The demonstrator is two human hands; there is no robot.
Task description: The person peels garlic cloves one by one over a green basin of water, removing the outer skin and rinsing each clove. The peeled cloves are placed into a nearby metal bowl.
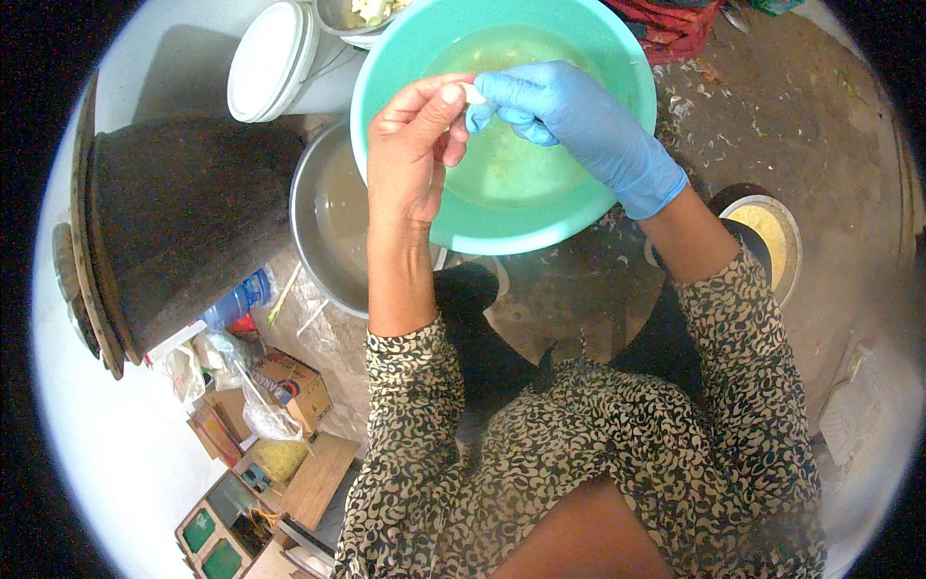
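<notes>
Over a large green plastic basin (pixel 463 242) of cloudy water, my two hands meet at the fingertips. My left hand (pixel 416 141) is bare and pinches a small whitish piece (pixel 473 94) between thumb and index finger; it may be a garlic clove, but I cannot tell for sure. My right hand (pixel 561 119), in a blue disposable glove, touches the same piece with its thumb and index finger, the other fingers curled in. Pale bits show dimly in the basin's water.
Left of the basin sit a metal bowl (pixel 307 239) of murky water, a lidded white bucket (pixel 264 61) and a large dark jar (pixel 188 224). A bowl of pale vegetable pieces (pixel 372 11) is at the top, a yellow-filled bowl (pixel 767 224) at right. Peelings (pixel 680 108) litter the floor.
</notes>
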